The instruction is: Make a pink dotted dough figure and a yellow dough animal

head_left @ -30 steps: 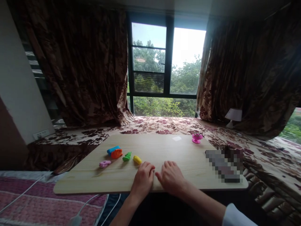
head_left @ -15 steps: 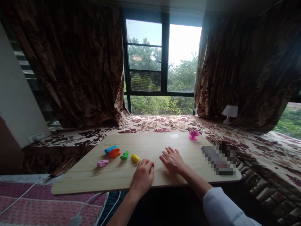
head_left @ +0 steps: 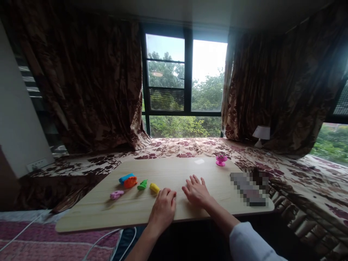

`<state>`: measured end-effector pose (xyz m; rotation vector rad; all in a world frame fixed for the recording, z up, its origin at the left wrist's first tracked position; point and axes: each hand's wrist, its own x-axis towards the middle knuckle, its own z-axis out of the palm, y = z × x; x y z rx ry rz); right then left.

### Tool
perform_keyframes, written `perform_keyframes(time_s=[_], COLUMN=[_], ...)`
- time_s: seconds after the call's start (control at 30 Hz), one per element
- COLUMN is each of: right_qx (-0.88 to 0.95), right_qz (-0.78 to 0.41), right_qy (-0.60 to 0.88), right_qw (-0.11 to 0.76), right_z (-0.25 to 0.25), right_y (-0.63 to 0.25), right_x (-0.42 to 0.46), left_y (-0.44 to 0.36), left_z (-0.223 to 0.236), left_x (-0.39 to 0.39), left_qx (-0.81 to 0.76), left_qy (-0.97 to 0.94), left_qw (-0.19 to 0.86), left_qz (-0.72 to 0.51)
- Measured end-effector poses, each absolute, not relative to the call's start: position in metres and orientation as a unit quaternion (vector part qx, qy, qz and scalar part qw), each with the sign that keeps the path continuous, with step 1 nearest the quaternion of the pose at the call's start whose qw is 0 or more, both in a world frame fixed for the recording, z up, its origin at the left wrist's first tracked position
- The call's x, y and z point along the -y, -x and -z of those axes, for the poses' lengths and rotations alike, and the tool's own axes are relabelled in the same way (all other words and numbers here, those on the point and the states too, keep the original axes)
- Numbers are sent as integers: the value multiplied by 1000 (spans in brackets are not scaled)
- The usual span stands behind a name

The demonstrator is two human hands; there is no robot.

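Note:
A pale wooden board (head_left: 136,212) lies in front of me. My left hand (head_left: 163,208) rests on its near edge with the fingers curled under, nothing visible in them. My right hand (head_left: 196,190) lies flat on the board just to the right, fingers spread. Small coloured pieces sit to the left of my hands: a yellow one (head_left: 154,187) closest to my left hand, then a green one (head_left: 141,185), an orange one (head_left: 130,182) touching a blue one (head_left: 125,177), and a pink one (head_left: 115,195) nearer me. A magenta piece (head_left: 220,160) stands at the board's far right.
A pixelated dark object (head_left: 249,187) lies on the board's right end. Floral fabric (head_left: 176,146) covers the ledge behind, under a window (head_left: 185,83) with brown curtains. A small white lamp (head_left: 261,135) stands at the right. White cables (head_left: 100,241) run below the board's near edge.
My right hand slid forward from the board's near edge and flattened with its fingers spread. My left hand stayed put. The view shifted slightly.

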<state>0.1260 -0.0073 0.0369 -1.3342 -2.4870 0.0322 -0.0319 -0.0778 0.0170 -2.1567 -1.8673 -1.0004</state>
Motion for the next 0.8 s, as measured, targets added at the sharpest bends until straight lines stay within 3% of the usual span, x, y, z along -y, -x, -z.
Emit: perform_keyframes(time_s=[0.13,0.4,0.67,0.8], right_qx=[859,904,863,876], right_qz=[-15,5,-21,-22], right_qy=[484,387,477,453], right_qw=[163,181,167,167], right_z=[-39,-19,-40,-41], right_y=[-122,-135,-115,-117], right_x=[-7,73,-20,-8], left_y=[32,32,30,31], left_z=[-20,-17,-19,-19], left_x=[79,81,81,81], left_qx=[616,620,623,623], left_qy=[712,707,708,707], left_qw=[69,64,72,75], left_qz=[330,335,325,326])
